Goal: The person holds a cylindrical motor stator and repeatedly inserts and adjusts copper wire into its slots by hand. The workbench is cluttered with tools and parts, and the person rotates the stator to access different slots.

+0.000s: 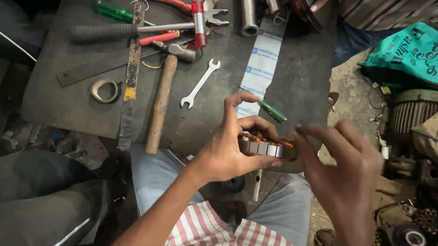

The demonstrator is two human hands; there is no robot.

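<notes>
Gripping a small motor core (267,146) by its steel rim, left hand (233,146) is pinching it | right hand (342,173) is hovering just beside, fingers spread, holding nothing | looking heavy, stiff; copper windings on top seeming fragile, so rim hold is suiting best.

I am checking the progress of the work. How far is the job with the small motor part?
Done: copper winding already shows in the ring-shaped motor core. In hand: the left hand grips the core, and the right hand touches its other side. Left: cannot be judged; the hammer and spanner lie unused on the dark work surface.
</notes>
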